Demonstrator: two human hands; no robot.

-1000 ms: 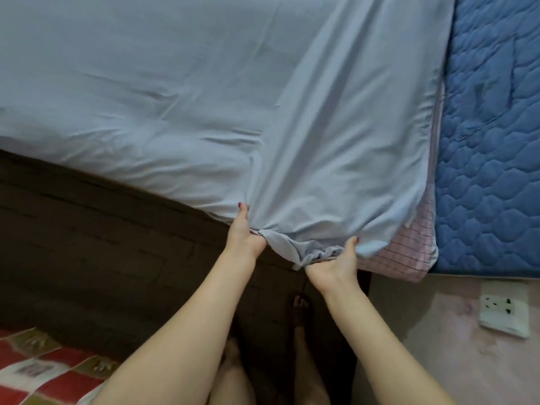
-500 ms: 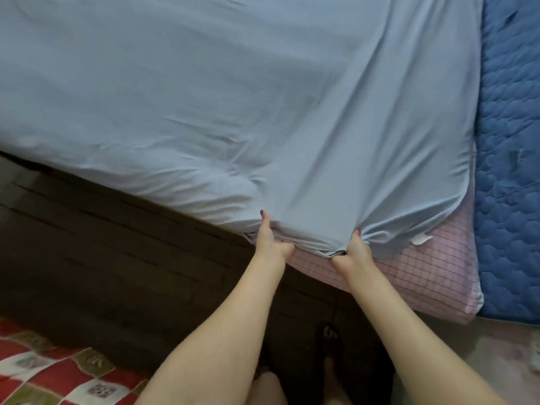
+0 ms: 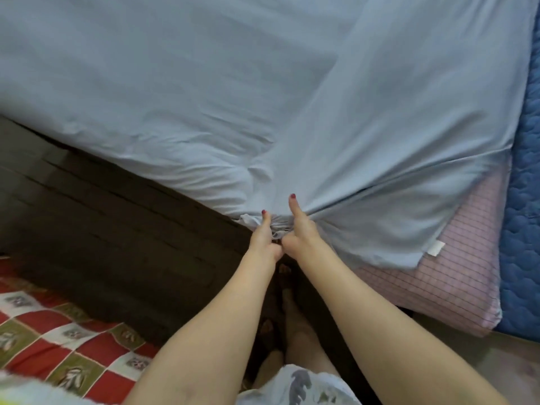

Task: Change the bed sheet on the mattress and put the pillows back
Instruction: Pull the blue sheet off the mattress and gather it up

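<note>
Both hands meet at the lower edge of the bed, at about 6 o'clock from the middle of the picture. The left hand (image 3: 264,242) and the right hand (image 3: 301,235) each pinch the gathered hem of the light blue sheet (image 3: 233,97), thumbs pointing up and the other fingers curled under the cloth, out of sight. The hands are touching each other, so the loose cloth is bunched into one knot between them; I judge this is to collect the slack before the hem goes under the mattress corner.

The sheet covers most of the bed, from 9 o'clock to 2 o'clock, and folds run from the hands toward 2 o'clock, which shows it is under tension. At 4 o'clock the pink checked mattress (image 3: 432,287) is not yet covered; a small white tag (image 3: 436,248) hangs at the sheet's edge there. A blue quilted cover (image 3: 523,229) lies at 3 o'clock, beside the mattress. No pillows are in view
</note>
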